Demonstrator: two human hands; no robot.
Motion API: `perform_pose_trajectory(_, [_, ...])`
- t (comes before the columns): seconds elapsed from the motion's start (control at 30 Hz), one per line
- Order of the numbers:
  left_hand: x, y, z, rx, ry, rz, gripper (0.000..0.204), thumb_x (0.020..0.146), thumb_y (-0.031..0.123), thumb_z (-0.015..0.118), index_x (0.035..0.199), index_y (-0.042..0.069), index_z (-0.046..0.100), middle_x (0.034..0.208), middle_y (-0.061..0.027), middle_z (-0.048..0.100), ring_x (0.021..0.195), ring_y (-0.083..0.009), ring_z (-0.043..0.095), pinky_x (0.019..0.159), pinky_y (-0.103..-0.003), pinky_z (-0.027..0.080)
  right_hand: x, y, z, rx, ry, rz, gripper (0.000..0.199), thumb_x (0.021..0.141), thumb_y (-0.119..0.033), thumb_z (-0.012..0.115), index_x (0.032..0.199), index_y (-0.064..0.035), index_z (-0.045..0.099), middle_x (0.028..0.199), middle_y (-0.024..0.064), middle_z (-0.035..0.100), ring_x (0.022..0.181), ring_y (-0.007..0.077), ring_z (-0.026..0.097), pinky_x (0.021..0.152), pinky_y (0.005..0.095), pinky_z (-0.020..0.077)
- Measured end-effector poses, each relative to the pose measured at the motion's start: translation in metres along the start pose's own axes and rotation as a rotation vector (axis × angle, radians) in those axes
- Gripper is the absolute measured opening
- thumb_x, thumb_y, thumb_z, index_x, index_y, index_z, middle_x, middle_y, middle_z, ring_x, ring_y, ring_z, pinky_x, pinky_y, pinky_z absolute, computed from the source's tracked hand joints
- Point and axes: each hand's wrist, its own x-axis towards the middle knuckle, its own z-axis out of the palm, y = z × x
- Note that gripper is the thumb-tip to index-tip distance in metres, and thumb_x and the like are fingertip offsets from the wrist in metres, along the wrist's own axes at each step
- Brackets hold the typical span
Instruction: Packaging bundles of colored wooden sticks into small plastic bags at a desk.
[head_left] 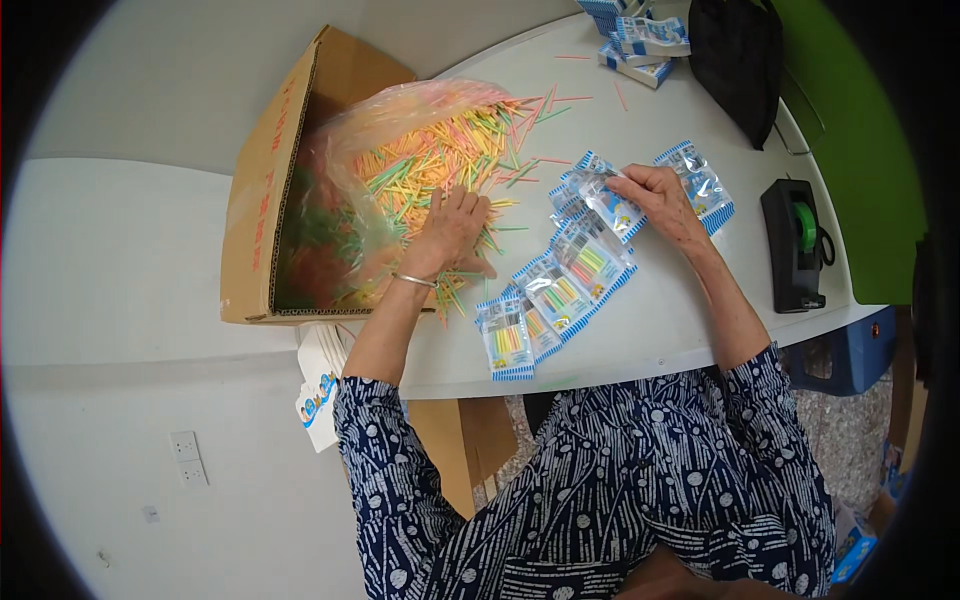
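Note:
A heap of thin coloured sticks (pixel 430 150), yellow, green, pink and orange, spills from a clear plastic bag onto the white table. My left hand (pixel 452 232) lies on the near side of this heap, fingers stretched out over the sticks. Over to the right, my right hand (pixel 660 203) pinches the upper edge of a small clear packet (pixel 612 208) with blue striped ends. Filled packets (pixel 560 290) overlap in a slanting row toward the table's front edge, coloured sticks showing inside several of them. Another packet (pixel 693 180) lies just beyond my right hand.
An open cardboard box (pixel 262 200) on its side holds the plastic bag (pixel 350 135). At the right are a black tape dispenser (pixel 788 245) with green tape and a black bag (pixel 735 65). Stacked blue-and-white packs (pixel 640 50) stand at the back. Loose sticks (pixel 552 110) lie beside the heap.

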Motion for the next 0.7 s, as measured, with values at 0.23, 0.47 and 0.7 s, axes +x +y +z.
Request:
perform_pose_trajectory(0.23, [-0.010,0.002,0.019,0.275,0.055,0.037,0.073,0.061,0.028,0.072,0.121,-0.001,0.043,0.116,-0.0154,0.045,0.122,-0.0318,0.037,0.105,-0.054,0.026,-0.001,-0.002,0.005,-0.002,-0.014,0.032,0.029,0.086,-0.028,0.062,0.074,-0.0013,0.065,0.058,-0.0034,0.048,0.056,0.0051,0.041,0.051,0.0237,0.0299])
perform_pose_trajectory(0.47, [0.004,0.013,0.030,0.379,0.407,0.062,0.028,0.075,0.010,0.054,0.101,0.000,0.051,0.093,-0.0127,0.049,0.096,-0.0274,0.048,0.096,-0.044,0.036,-0.002,-0.002,0.003,0.012,0.001,0.020,0.029,0.086,-0.028,0.063,0.074,-0.0015,0.064,0.058,-0.0040,0.046,0.057,0.0050,0.041,0.052,0.0238,0.0301])
perform_pose_trajectory(0.7, [0.021,0.003,0.042,0.138,0.504,-0.042,0.020,0.077,0.006,0.049,0.096,0.001,0.051,0.087,-0.0137,0.050,0.089,-0.0277,0.048,0.082,-0.039,0.038,-0.002,-0.002,0.009,0.010,-0.006,0.031,0.030,0.087,-0.027,0.062,0.068,-0.0044,0.060,0.059,-0.0054,0.044,0.056,0.0039,0.038,0.051,0.0228,0.0288])
